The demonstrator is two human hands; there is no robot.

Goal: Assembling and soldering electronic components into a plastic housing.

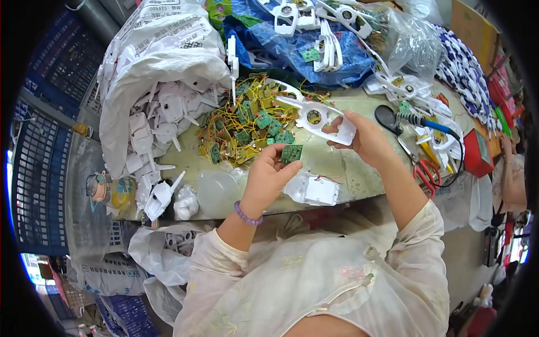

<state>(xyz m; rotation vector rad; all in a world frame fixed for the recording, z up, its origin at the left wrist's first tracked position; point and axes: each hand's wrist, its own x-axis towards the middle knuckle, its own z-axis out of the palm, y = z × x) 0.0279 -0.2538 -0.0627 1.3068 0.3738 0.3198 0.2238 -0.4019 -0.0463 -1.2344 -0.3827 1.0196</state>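
Observation:
Between the thumb and fingers of my left hand (pixel 273 175) is a small green circuit board (pixel 291 153). My right hand (pixel 362 139) grips a white plastic housing (pixel 322 119) with a long narrow handle and a round opening, its tip pointing left. The two parts are held apart, above the table. Behind my left hand lies a heap of circuit boards with yellow wires (pixel 247 126). On the table below my hands rests another white plastic casing (pixel 313 189) with a thin wire.
A white woven sack (pixel 129 62) spills white plastic parts at the left. Red-handled scissors (pixel 426 175), a soldering iron (pixel 429 123) and a red box (pixel 478 153) are at the right. A blue bag (pixel 292 56) bearing housings lies at the back. A clear plastic bowl (pixel 218 190) is near the front edge.

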